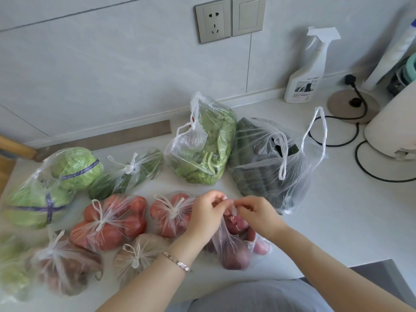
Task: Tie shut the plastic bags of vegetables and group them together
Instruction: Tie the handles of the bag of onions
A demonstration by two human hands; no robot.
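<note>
My left hand (206, 213) and my right hand (258, 213) pinch the handles of a clear bag of red-purple onions (235, 251) at the counter's front, above its mouth. To the left lie knotted bags: two of tomatoes (110, 221) (168, 212), one of potatoes (137, 255), one of brownish vegetables (65, 264), one of dark greens (128, 172). A bag of cabbages (51, 188) lies far left. Behind, a leafy greens bag (202, 147) and a bag of dark cucumbers (265, 163) stand with loose handles.
A spray bottle (306, 73) stands at the back right by the wall. A white appliance (391, 129) with black cables (360, 158) fills the right side. A wall socket (212, 20) sits above. The counter edge (315, 269) runs close to my body.
</note>
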